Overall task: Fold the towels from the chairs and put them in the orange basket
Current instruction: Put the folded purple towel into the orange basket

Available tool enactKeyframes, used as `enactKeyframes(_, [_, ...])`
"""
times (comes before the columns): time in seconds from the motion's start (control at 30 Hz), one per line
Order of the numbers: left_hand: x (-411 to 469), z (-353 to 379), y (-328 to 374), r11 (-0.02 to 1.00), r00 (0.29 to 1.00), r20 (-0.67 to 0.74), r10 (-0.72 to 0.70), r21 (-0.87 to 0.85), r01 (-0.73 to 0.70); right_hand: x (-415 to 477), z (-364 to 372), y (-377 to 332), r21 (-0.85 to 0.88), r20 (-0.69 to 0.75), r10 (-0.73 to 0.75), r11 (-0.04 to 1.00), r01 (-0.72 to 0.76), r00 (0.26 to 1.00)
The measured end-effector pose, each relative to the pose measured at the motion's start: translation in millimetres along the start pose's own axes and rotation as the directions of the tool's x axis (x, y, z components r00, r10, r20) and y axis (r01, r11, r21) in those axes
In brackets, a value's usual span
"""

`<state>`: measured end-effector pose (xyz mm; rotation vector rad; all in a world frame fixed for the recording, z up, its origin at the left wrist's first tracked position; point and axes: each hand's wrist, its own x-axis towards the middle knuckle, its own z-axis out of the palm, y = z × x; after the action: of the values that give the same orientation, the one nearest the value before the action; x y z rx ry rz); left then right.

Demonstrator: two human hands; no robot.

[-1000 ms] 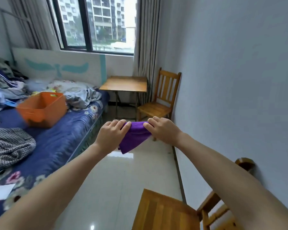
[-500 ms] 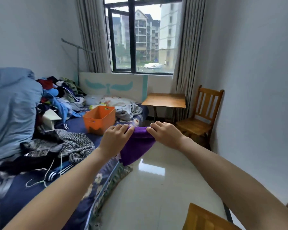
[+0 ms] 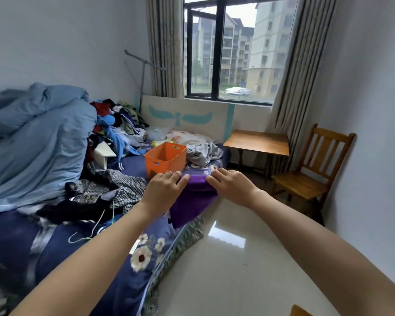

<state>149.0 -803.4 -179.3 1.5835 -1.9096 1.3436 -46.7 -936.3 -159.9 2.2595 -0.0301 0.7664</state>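
- Purple towel (image 3: 192,202) is hanging folded by the bed (image 3: 128,242); left hand (image 3: 163,190) and right hand (image 3: 232,187) are both pinching its top;
- basket (image 3: 167,161) is coming close ahead, chair (image 3: 302,183) sliding off right; dropping in seems next.

No readable text, label or number; the print on the dark garment (image 3: 85,198) is blurred.

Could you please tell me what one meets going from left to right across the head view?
Blue duvet → left hand → purple towel → right hand → wooden table → wooden chair.
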Motion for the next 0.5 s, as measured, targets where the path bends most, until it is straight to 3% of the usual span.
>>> enactKeyframes(0.5, [84.6,197.0,-44.9,1.0,0.995,0.097,-0.017,-0.019,0.019,10.4,189.2,123.6,0.058,-0.01,0.017,0.998,-0.016,1.0])
